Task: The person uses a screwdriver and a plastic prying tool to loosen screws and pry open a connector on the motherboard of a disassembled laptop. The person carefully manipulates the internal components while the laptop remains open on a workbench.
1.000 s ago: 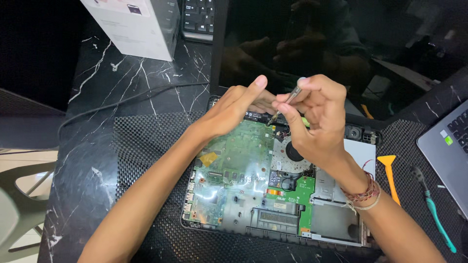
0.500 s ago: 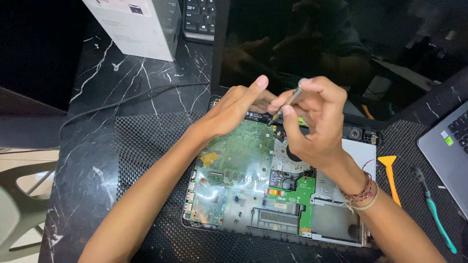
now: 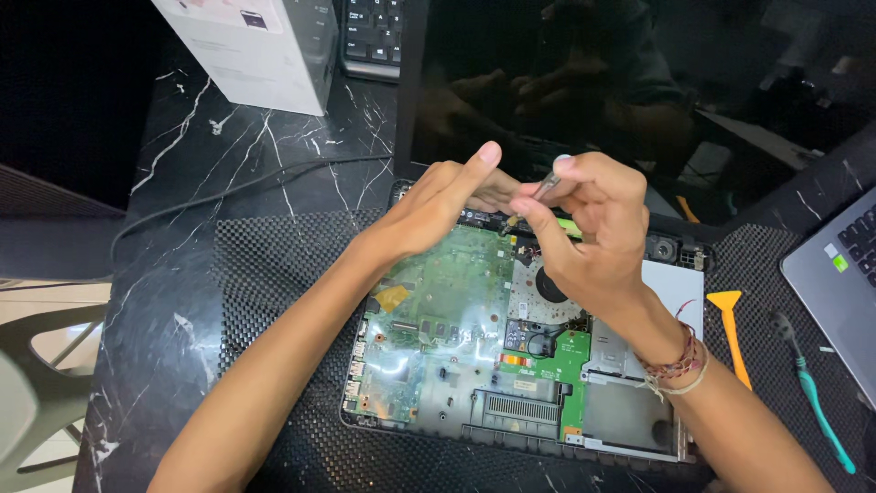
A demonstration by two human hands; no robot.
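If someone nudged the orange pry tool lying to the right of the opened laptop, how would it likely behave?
The orange pry tool looks flat and thin, so probably light and unlikely to roll. It lies on the textured black mat, which would likely grip it rather than let it slide.

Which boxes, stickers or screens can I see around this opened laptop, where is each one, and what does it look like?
White cardboard box: upper left on the marble table, upright, with a grey side.
Dark laptop screen: behind both hands, switched off, glossy black with reflections.
Green sticker: on the grey laptop at the right edge, small and square.
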